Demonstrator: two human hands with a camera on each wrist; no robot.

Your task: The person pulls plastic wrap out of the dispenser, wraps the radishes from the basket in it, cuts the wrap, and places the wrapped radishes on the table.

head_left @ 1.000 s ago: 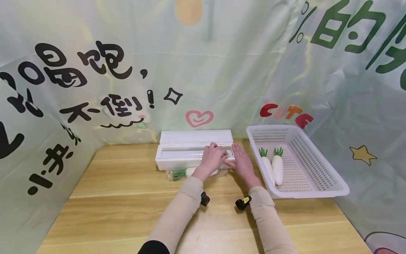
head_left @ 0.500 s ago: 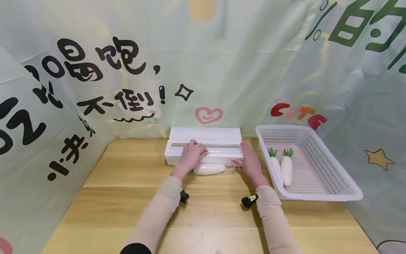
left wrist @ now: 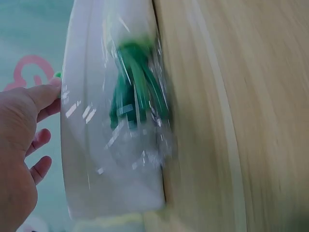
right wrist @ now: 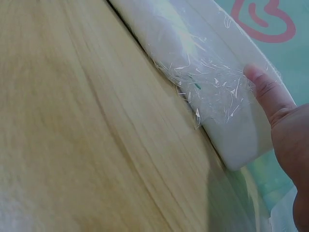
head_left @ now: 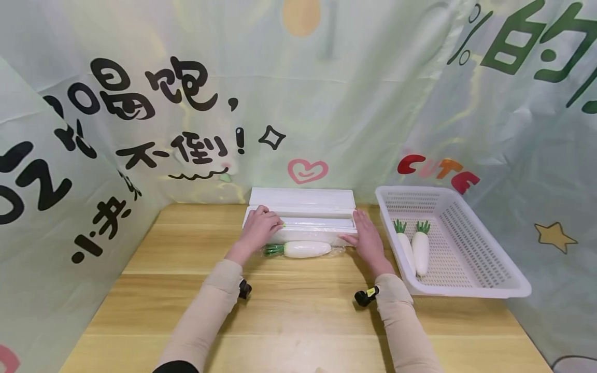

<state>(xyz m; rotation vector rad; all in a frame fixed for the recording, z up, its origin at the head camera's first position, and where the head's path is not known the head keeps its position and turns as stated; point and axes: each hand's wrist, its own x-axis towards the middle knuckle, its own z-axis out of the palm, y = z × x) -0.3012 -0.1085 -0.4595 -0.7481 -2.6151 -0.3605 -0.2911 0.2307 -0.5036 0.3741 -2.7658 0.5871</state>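
A long white cling film box [head_left: 303, 236] stands at the back of the table with its lid [head_left: 302, 198] raised. My left hand [head_left: 260, 228] is at the box's left part, thumb and finger pinching a small green slider [left wrist: 58, 75] on its front top edge. Straight fingers of my right hand [head_left: 367, 237] lie over the box's right end; the thumb presses its front through clear film [right wrist: 219, 92]. A toy white radish [head_left: 307, 249] with green leaves lies along the box's front, covered by clear film. Inside the box, the roll is partly visible.
To the right, a white perforated basket [head_left: 485, 248] holds two more radishes [head_left: 421, 253]. Wooden tabletop [head_left: 308, 316] stretches in front of the box. A printed cloth backdrop [head_left: 354, 114] rises close behind the box and basket.
My left hand has moved left along the box with the green slider, from near the right end to the left part. My right hand stays at the right end. The radish's leaves show again.
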